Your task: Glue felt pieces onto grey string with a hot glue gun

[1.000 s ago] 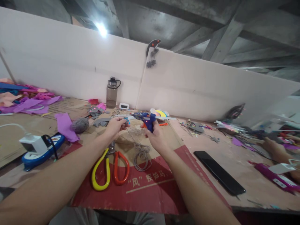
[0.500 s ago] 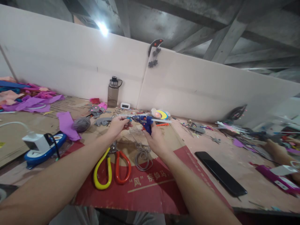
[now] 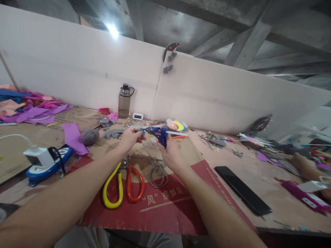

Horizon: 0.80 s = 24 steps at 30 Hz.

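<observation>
My right hand (image 3: 169,148) is wrapped round the handle of a blue hot glue gun (image 3: 161,135), and a pale glue stick (image 3: 177,133) sticks out of its back end. The nozzle points left at a small blue piece (image 3: 142,132), which my left hand (image 3: 131,138) pinches between its fingertips. Whether nozzle and piece touch I cannot make out. Below my hands lie scissors (image 3: 124,182) with one yellow and one red handle, and a loose coil of grey cord (image 3: 157,174).
Beyond my hands stand a water bottle (image 3: 124,101) and a small digital clock (image 3: 138,116). A ball of grey yarn (image 3: 89,136) and a blue power strip (image 3: 49,167) lie left. On the right are a black phone (image 3: 242,189), a purple power strip (image 3: 306,196) and another person's hand (image 3: 303,165).
Almost nothing differs. My hands, the glue gun and the blue piece hold the same positions; the whole view has shifted very slightly.
</observation>
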### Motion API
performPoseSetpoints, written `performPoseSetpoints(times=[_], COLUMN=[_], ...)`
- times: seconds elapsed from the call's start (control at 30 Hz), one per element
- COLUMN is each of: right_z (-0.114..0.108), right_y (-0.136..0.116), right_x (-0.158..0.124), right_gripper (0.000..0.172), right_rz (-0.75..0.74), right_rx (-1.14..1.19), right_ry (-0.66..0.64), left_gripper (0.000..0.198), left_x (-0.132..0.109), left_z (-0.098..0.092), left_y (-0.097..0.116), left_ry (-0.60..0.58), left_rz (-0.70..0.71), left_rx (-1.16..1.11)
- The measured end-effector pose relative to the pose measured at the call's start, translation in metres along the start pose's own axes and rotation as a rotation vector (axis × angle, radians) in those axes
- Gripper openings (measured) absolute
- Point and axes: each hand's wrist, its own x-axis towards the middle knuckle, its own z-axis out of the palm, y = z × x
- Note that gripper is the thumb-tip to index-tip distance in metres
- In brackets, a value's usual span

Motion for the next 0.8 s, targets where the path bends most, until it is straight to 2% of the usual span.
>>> performPoseSetpoints(times=[0.4,0.63,0.8], right_z=[0.0000,0.0035,0.0017], right_y=[-0.0001,0.0039,0.0018], right_x=[-0.0014,-0.0003,0.0000], right_gripper=[0.034,0.036,0.036], right_rz=[0.034,-0.023,0.003], right_rx=[-0.046,0.017,0.000], right_ry=[-0.009,0.018,0.006], left_gripper=[0.010,0.010,0.011], left_x=[-0.0002,0.0000,0.0021], left_z=[-0.0005,-0.0002,-0.0016], left_y=[-0.0012,-0.0013,-0.0044], left_ry=[-0.021,0.003,-0.004], left_rz=[0.023,0.021,0.022], left_rx=[0.024,0.007,0.013])
